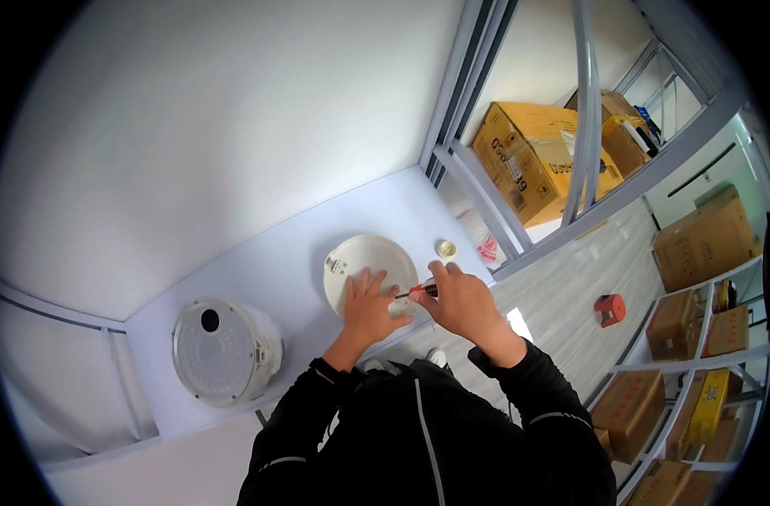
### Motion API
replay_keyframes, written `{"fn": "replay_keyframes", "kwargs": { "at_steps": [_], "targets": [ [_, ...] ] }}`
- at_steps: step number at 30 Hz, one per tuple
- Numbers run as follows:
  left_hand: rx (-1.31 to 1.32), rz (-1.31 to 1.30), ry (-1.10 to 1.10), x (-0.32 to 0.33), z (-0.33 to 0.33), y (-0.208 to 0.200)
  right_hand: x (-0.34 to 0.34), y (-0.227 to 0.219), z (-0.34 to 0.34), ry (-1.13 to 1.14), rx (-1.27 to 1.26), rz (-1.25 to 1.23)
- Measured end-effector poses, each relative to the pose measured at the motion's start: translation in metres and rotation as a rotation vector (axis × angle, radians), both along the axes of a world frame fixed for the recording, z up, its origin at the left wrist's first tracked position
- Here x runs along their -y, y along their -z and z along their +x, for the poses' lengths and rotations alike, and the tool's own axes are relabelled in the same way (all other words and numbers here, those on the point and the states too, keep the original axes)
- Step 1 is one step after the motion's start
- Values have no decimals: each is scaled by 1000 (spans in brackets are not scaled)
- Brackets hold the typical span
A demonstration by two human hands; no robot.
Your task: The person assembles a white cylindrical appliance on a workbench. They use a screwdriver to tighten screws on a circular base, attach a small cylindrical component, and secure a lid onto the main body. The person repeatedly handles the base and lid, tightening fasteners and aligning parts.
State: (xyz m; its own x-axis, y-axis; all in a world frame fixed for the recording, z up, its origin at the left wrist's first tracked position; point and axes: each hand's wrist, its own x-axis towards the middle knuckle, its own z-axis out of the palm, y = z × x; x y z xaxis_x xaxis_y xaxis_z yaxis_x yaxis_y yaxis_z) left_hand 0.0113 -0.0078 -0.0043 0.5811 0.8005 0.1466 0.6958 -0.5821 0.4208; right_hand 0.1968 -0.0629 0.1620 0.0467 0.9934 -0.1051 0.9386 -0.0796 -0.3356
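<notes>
White round cover [376, 251], on table [292, 253] — likely light, stiff, smooth; best held by rim. Left hand [370, 308]: fingers spread over cover, grasping nothing. Right hand [465, 306]: fingers wrapped round screwdriver [429, 291] at cover's right.

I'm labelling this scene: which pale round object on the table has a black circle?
The drum-like unit farther left, untouched; the round piece under the left hand shows none.

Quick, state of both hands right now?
Left hand: open, fingers spread, resting on the round white part.
Right hand: closed, holding a red-and-black screwdriver.
</notes>
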Motion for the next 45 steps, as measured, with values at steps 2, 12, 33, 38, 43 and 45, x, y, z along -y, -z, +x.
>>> {"fn": "replay_keyframes", "kwargs": {
  "at_steps": [2,12,33,38,43,45],
  "targets": [
    [1,-16,-1,0,1,-1,-1,16,9,-105,-85,83],
    [-67,29,24,-3,2,3,-10,8,8,-71,-42,-13],
    [-19,46,57,-18,2,17,-8,26,5,-92,-65,237],
    [44,27,63,-19,0,24,-10,27,6,-346,-325,564],
    [-18,93,51,-18,1,36,-1,-1,-10,-107,-219,219],
    [-92,98,56,-16,4,31,-2,0,-8,-46,-163,105]
  ]
}}
